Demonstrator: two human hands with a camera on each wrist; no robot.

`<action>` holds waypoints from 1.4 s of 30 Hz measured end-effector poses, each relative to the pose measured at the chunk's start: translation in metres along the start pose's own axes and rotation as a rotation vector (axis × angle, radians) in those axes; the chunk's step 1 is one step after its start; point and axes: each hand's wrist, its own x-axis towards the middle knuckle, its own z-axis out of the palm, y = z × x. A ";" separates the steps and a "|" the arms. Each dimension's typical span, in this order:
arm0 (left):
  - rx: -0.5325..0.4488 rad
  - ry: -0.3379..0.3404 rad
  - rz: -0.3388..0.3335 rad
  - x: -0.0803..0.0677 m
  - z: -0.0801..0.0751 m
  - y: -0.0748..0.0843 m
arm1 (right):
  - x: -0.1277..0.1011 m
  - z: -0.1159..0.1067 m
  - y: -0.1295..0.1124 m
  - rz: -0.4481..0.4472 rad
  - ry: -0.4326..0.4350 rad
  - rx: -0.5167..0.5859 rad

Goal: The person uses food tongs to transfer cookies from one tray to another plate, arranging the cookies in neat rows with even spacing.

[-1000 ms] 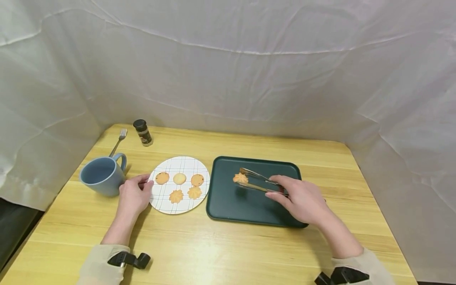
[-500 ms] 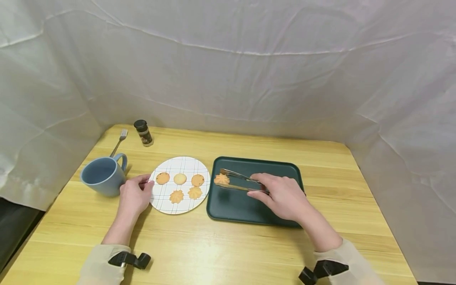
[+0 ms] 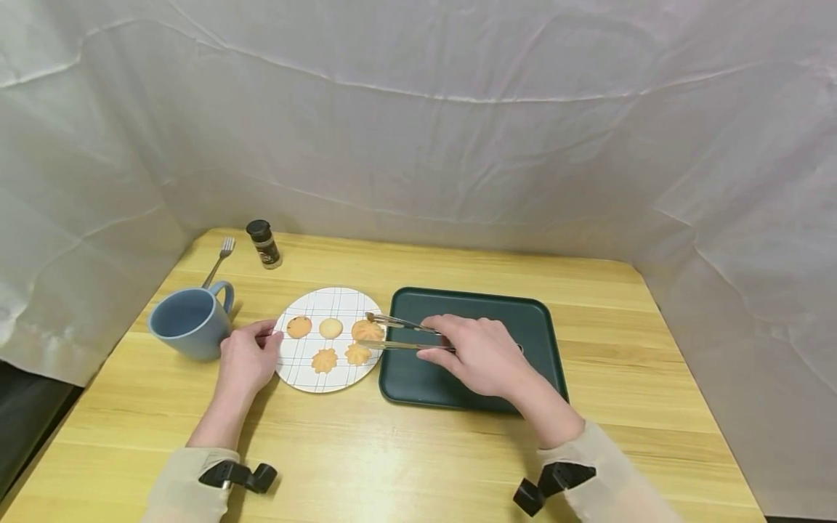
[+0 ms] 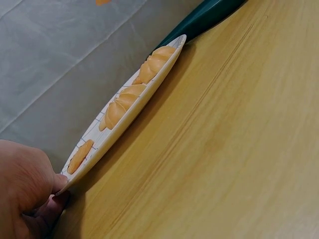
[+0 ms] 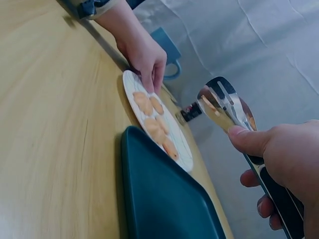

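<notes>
My left hand point(image 3: 248, 356) pinches the left rim of a round white plate point(image 3: 297, 374) with a checked pattern, thumb on top and fingers beneath in the left wrist view. Cookies lie on the plate: a round speckled cookie point(image 3: 298, 327), a plain round cookie point(image 3: 330, 328) and two flower-shaped cookies, one near the front point(image 3: 324, 361). In my right hand point(image 3: 480, 356) is a pair of metal tongs point(image 5: 232, 107). Between the tongs' tips, over the plate's right side, is another flower-shaped cookie point(image 3: 368, 330), which hides most of the round cookie there.
A dark green tray point(image 3: 425, 388) sits right of the plate, below my right hand. Left of my left hand stands a blue mug point(image 3: 196, 330). Behind it are a fork point(image 3: 219, 261) and a black-capped spice jar point(image 3: 264, 245). White cloth point(image 3: 418, 160) hangs around the wooden table.
My right hand has carried the flower-shaped cookie in the tongs leftward, from above the tray to over the plate's right side. The left hand has stayed on the plate's rim.
</notes>
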 end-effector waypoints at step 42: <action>-0.003 0.001 0.008 0.000 -0.001 -0.001 | 0.067 0.056 -0.050 -0.079 -0.164 0.025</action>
